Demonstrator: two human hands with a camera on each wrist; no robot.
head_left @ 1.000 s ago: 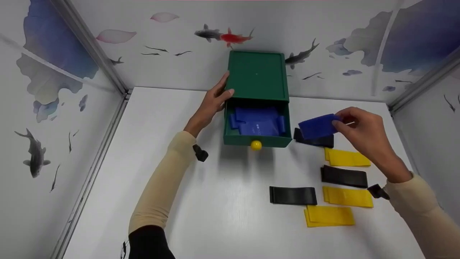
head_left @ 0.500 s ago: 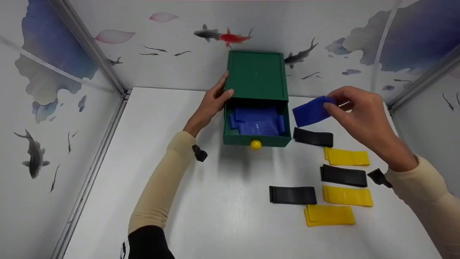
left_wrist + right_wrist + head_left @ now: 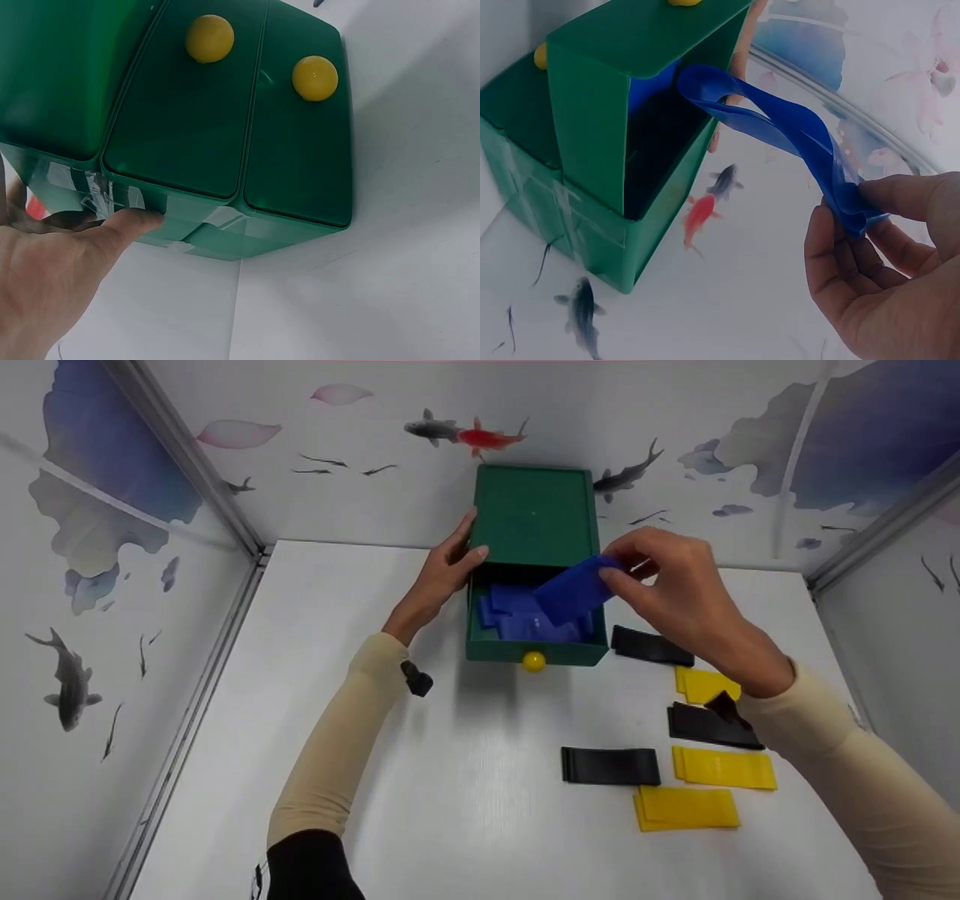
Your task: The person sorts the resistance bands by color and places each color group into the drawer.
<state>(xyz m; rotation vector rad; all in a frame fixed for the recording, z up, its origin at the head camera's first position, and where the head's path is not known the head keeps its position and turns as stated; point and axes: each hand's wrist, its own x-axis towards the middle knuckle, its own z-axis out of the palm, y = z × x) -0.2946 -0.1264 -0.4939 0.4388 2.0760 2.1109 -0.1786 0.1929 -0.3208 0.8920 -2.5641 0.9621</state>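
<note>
My right hand (image 3: 679,589) pinches one end of a blue resistance loop band (image 3: 574,591) between thumb and fingers. In the head view the band hangs over the pulled-out top drawer (image 3: 495,652) of a green drawer cabinet (image 3: 535,514). Its loop shape shows in the right wrist view, where the band's far end (image 3: 705,82) reaches the drawer opening. Several blue bands (image 3: 510,600) lie inside the drawer. With thumb and fingers extended, my left hand (image 3: 439,581) rests on the cabinet's left side; its thumb (image 3: 135,225) touches the taped wall in the left wrist view.
Folded black bands (image 3: 611,766) and yellow bands (image 3: 690,808) lie on the white table (image 3: 450,810), right of and in front of the cabinet. Yellow ball knobs (image 3: 315,78) stick out from the drawers. A wall with painted fish (image 3: 491,438) stands behind.
My right hand has lifted the blue band and carried it left, from above the black band beside the cabinet to over the drawer. My left hand has stayed in place.
</note>
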